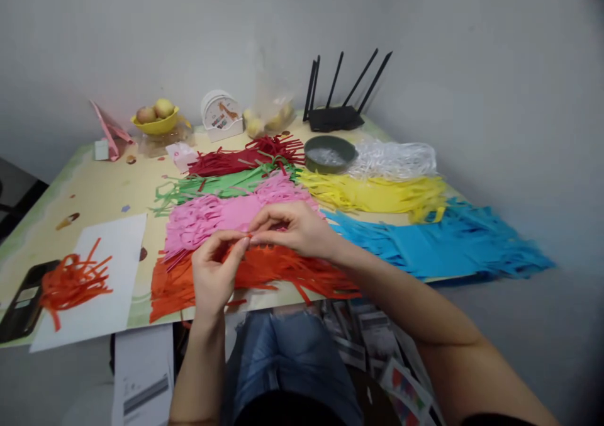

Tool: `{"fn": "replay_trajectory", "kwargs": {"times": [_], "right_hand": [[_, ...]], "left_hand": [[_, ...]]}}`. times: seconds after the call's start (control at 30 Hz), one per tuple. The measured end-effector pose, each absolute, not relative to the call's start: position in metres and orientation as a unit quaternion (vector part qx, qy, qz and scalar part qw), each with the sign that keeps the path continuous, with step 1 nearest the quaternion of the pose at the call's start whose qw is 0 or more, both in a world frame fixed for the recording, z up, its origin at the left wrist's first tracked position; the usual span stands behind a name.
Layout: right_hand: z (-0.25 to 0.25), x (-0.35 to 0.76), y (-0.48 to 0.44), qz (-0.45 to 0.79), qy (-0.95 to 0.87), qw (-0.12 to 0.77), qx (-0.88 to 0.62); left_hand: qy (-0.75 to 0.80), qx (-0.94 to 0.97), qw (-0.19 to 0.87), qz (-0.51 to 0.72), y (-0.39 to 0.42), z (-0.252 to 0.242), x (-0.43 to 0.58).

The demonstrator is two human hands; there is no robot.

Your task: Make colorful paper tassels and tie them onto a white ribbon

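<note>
My left hand (pixel 217 265) and my right hand (pixel 297 228) meet over the front middle of the table, fingertips pinched together. Between them shows a tiny bit of an orange strip (pixel 248 236), mostly hidden by the fingers. Beneath the hands lies an orange fringed sheet (pixel 278 269), its cut strips spread toward the table's front edge. Just behind it is a pink fringed sheet (pixel 236 212), partly covered by my right hand. A loose bunch of orange strips (pixel 78 281) rests at the left on a white sheet (pixel 117 250).
Blue (pixel 425 246), yellow (pixel 377 193), green (pixel 221 185) and dark red fringed sheets (pixel 226 162) lie around. Behind them stand a dark round bowl (pixel 330 153), white strands (pixel 396 160), a router (pixel 335 119) and a yellow fruit bowl (pixel 158 124). A phone (pixel 28 300) lies front left.
</note>
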State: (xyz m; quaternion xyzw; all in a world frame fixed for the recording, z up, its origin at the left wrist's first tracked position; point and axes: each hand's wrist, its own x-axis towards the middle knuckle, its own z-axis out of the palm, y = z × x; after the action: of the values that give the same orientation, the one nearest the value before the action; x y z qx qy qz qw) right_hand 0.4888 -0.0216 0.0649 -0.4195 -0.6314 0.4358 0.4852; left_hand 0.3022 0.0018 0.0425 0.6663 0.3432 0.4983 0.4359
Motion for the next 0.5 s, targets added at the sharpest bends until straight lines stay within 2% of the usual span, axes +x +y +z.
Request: {"fn": "replay_trajectory", "kwargs": {"times": [0.17,0.33,0.43,0.5], "right_hand": [[0.068,0.474,-0.035,0.424,-0.647,0.47,-0.425],[0.066,0.464,-0.042,0.401,-0.639,0.473,-0.456],[0.062,0.46,-0.041,0.447,-0.605,0.482,-0.45],[0.057,0.456,-0.041,0.482,-0.571,0.5,-0.437]], "left_hand": [[0.351,0.695,0.37,0.507,-0.009,0.04,0.287],[0.335,0.747,0.25,0.517,-0.017,0.039,0.281],[0.309,0.786,0.191,0.5,-0.021,0.039,0.278],[0.303,0.79,0.191,0.498,-0.022,0.037,0.278]]}}
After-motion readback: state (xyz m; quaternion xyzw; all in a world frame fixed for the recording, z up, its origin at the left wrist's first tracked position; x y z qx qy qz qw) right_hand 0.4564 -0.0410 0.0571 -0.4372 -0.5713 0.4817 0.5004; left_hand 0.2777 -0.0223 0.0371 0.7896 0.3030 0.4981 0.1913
